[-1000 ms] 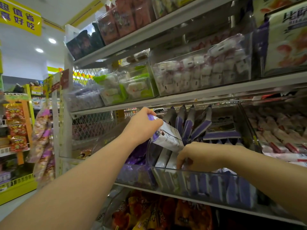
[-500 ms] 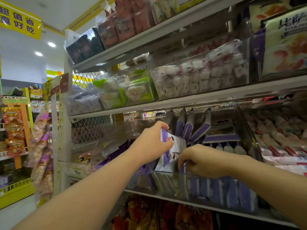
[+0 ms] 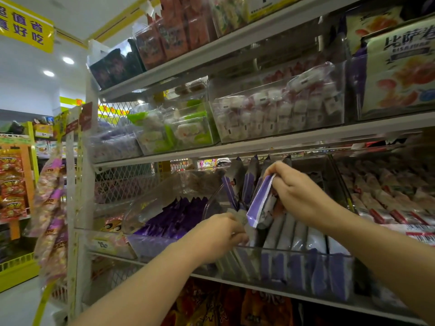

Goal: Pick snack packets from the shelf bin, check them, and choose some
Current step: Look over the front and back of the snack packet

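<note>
The snack packet [image 3: 260, 205] has changed hands. Half a second ago the left hand held it over the row; now the right hand [image 3: 299, 196] pinches its top edge between thumb and curled fingers. It hangs tilted just above the upright packets [image 3: 299, 234] in the shelf bin [image 3: 294, 251]. It is a flat, glossy pouch, purple down one side and white with a dark print on the other, with a crimped seam at its lower end. The left hand [image 3: 216, 236] has dropped to the bin's front left corner. Its fingers are curled over the packet tops there, and a pale edge shows past its fingertips, but blur hides whether they grip anything. The bin is clear hard plastic with a low front wall. The pouches in it stand on edge in a tight row, white above and purple below. Just to the left, a second clear bin [image 3: 164, 241] holds dark purple foil packets with zigzag-cut tops. To the right lie crinkled red-and-white wrappers [image 3: 386, 203]. On the grey metal shelf [image 3: 282, 140] above stands a bin of small white and pink sachets [image 3: 277, 111].
</note>
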`<state>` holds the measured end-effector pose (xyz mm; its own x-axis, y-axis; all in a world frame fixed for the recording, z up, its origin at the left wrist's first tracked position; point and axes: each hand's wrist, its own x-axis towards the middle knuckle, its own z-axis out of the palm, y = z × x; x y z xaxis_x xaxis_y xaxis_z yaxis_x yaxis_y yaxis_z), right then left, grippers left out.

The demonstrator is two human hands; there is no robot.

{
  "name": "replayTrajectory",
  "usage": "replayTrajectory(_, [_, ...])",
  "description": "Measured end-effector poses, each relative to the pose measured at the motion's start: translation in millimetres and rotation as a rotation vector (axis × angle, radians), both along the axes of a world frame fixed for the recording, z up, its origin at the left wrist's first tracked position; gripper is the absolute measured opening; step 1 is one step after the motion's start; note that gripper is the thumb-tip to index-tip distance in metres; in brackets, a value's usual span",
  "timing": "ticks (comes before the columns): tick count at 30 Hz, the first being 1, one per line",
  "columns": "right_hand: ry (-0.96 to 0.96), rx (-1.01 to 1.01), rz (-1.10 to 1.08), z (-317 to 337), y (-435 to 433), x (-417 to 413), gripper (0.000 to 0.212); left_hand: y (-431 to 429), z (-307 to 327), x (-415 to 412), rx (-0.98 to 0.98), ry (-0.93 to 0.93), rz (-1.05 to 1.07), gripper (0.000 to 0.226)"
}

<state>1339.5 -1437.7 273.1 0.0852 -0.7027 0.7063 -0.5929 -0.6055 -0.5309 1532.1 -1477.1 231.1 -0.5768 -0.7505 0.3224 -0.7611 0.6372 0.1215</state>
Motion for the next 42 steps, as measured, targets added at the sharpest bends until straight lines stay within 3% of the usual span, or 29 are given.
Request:
replayTrajectory(3, [-0.141,0.002,0.074,3,10,-2,0.024,2,0,1,0.006,-0.008,-0.001,0.03])
replayTrajectory(6, [-0.174,-0.048,0.127,-2,26,4,0.023,9,-2,0,-0.042,0.068,0.001,0.022])
replayTrajectory(9, [-0.181,-0.16,0.152,-13,45,14,0.025,21,-7,4,-0.099,0.473,0.025,0.039])
replayTrajectory(10, [-0.177,-0.184,0.165,-18,51,17,0.026,26,-8,6,-0.07,0.645,0.026,0.035])
replayTrajectory(13, [-0.144,-0.191,0.216,-38,65,32,0.023,44,-11,12,0.305,1.1,-0.013,0.028])
replayTrajectory(15, [-0.164,-0.172,0.267,-55,73,41,0.024,58,-19,18,0.614,1.252,-0.071,0.034])
replayTrajectory(16, [-0.166,-0.153,0.287,-64,76,46,0.025,63,-26,21,0.676,1.287,-0.101,0.037])
replayTrajectory(20, [-0.17,-0.07,0.348,-104,85,60,0.03,77,-60,36,0.594,1.46,-0.191,0.03])
replayTrajectory(24, [-0.217,-0.001,0.39,-144,87,70,0.038,85,-105,52,0.546,1.547,-0.225,0.045])
replayTrajectory(27, [-0.425,0.167,0.447,-174,79,80,0.042,87,-138,67,0.514,1.488,-0.203,0.063])
replayTrajectory(30, [-0.659,0.426,0.531,-199,71,93,0.029,88,-169,78,0.504,1.298,-0.101,0.057])
replayTrajectory(32, [-0.631,0.463,0.479,-213,66,97,0.019,91,-189,79,0.53,1.154,-0.054,0.055])
replayTrajectory(37, [-0.817,0.567,0.475,-238,56,98,0.033,94,-218,72,0.586,0.997,0.017,0.048])
replayTrajectory(39, [-0.896,0.632,0.534,-243,55,96,0.035,93,-221,70,0.598,1.0,0.02,0.048])
replayTrajectory(42, [-0.867,0.699,0.517,-251,55,94,0.025,93,-222,65,0.635,1.132,0.018,0.04])
